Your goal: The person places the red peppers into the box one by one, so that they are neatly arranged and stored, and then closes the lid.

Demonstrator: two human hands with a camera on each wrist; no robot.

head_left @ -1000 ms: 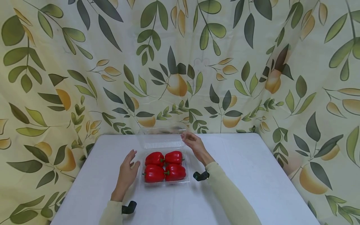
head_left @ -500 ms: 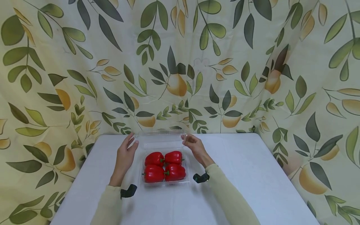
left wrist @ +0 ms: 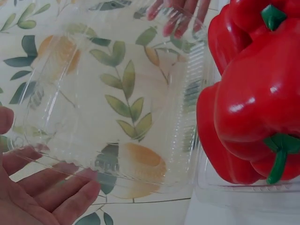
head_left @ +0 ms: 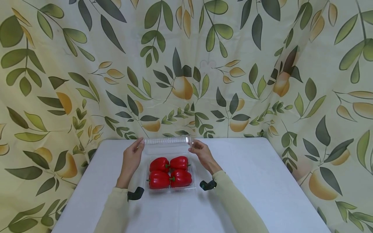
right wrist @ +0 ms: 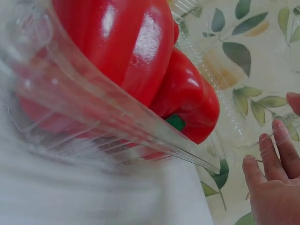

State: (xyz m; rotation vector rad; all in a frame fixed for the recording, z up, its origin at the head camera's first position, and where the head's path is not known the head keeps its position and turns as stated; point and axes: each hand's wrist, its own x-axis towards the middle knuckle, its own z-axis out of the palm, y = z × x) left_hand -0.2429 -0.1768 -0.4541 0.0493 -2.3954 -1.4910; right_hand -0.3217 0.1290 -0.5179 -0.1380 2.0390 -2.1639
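A clear plastic clamshell box [head_left: 148, 190] lies on the table with its lid [head_left: 166, 141] raised at the back. Several glossy red bell peppers [head_left: 158, 180] with green stems sit in its base in two rows. My left hand [head_left: 132, 160] pinches the lid's left corner; in the left wrist view the fingers of that hand [left wrist: 51, 197] lie under the edge, thumb above. At the opposite corner my right hand [head_left: 204, 157] grips the lid between thumb and fingers, seen from below through the plastic in the right wrist view, where the hand [right wrist: 276, 183] is at the right.
A white-covered table [head_left: 247, 181] carries the box near its middle. Behind and at both sides hangs a cloth [head_left: 262, 64] printed with leaves and fruit. A small black device [head_left: 135, 194] is worn on each wrist.
My left hand has moved from beside the base up to the lid's left corner and taken hold. The lid has tipped up, its ribbed edge now higher. My right hand stays at its corner.
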